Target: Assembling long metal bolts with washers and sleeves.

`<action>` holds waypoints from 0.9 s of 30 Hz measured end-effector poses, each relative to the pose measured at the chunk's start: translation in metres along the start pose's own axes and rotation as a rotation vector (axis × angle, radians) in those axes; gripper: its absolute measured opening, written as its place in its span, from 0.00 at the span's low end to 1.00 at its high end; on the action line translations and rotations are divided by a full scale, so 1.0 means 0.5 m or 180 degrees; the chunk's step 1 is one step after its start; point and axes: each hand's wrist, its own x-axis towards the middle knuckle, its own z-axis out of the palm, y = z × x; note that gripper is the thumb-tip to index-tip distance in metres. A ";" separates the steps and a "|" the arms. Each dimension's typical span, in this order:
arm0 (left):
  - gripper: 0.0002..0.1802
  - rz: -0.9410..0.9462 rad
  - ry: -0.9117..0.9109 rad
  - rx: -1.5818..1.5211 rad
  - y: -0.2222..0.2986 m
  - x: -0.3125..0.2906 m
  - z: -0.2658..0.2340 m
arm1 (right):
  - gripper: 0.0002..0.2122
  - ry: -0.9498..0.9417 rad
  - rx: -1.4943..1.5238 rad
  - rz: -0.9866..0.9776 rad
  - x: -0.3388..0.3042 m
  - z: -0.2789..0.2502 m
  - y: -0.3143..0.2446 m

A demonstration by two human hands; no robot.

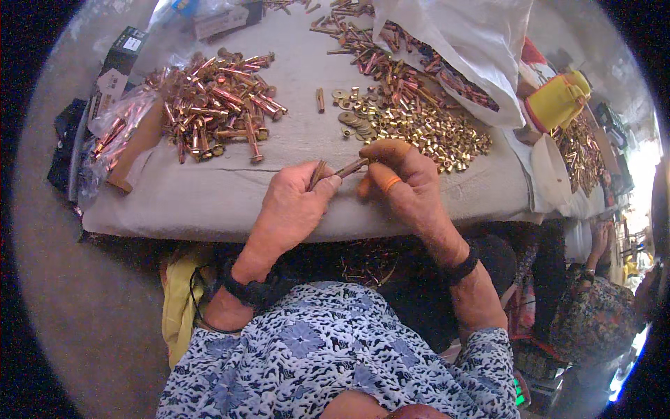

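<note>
My left hand (289, 202) is closed around a few slim metal pieces, one of which is a bolt-like rod (351, 167) pointing right from its thumb. My right hand (412, 185) wears orange finger covers and pinches the far end of that same rod; whatever else sits between these fingertips is hidden. Just past the right hand lies a heap of small brass-coloured nuts (453, 143), with flat washers (359, 126) at its left side. A single metal sleeve (320, 100) lies apart on the pale cloth-covered table (209, 202).
Copper-coloured bolts (216, 105) form a pile at the left, beside a plastic bag (118, 136) and boxes (122, 63). A white sack (453, 42) spills more metal parts at the back. A yellow container (558, 101) stands at the right. Another person (597, 307) sits at far right.
</note>
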 end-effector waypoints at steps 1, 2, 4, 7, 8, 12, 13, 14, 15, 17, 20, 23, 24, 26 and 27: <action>0.10 -0.0011 -0.0002 -0.0004 0.001 -0.001 0.000 | 0.10 -0.0006 -0.0083 -0.0020 -0.001 -0.001 -0.002; 0.10 -0.0009 -0.0016 0.0059 -0.001 0.000 0.000 | 0.10 -0.0007 -0.0098 -0.0037 -0.002 -0.002 -0.004; 0.09 -0.0002 -0.0041 0.0180 -0.012 0.003 -0.001 | 0.10 -0.0013 -0.0134 -0.0072 -0.003 -0.006 -0.009; 0.09 0.0088 -0.0024 0.0158 -0.019 0.005 0.000 | 0.07 0.0344 0.0350 -0.0021 -0.007 0.000 -0.008; 0.09 0.0079 -0.0036 0.0167 -0.019 0.005 0.000 | 0.06 0.0344 0.0309 -0.0042 -0.008 -0.002 -0.006; 0.10 0.0091 -0.0032 0.0303 -0.015 0.004 0.001 | 0.06 0.0185 -0.0160 -0.0137 -0.007 -0.014 0.002; 0.10 0.0113 -0.0026 0.0360 -0.013 0.003 0.001 | 0.05 0.0114 -0.0358 -0.0165 -0.006 -0.016 0.002; 0.10 0.0133 -0.0030 0.0376 -0.011 0.002 0.001 | 0.06 0.0105 -0.0423 -0.0235 -0.006 -0.017 0.005; 0.10 0.0153 -0.0035 0.0393 -0.010 0.002 0.001 | 0.06 0.0096 -0.0489 -0.0305 -0.006 -0.017 0.009; 0.10 0.0184 -0.0034 0.0427 -0.011 0.002 0.002 | 0.07 0.0101 -0.0341 -0.0312 -0.007 -0.016 0.011; 0.10 0.0213 0.0005 0.0467 -0.009 0.002 0.004 | 0.07 0.0141 0.0137 -0.0204 -0.011 -0.008 0.007; 0.11 0.0214 0.0058 0.0478 -0.002 -0.001 0.006 | 0.08 0.0140 0.0196 -0.0163 -0.012 -0.007 0.007; 0.11 0.0214 0.0042 0.0479 -0.006 0.000 0.005 | 0.07 0.0129 0.0147 -0.0087 -0.015 -0.009 -0.002; 0.11 0.0236 0.0019 0.0486 -0.007 0.001 0.005 | 0.07 0.0113 -0.0048 -0.0078 -0.016 -0.013 -0.005; 0.11 0.0255 0.0014 0.0493 -0.006 0.000 0.005 | 0.07 0.0105 -0.0192 -0.0143 -0.015 -0.015 -0.001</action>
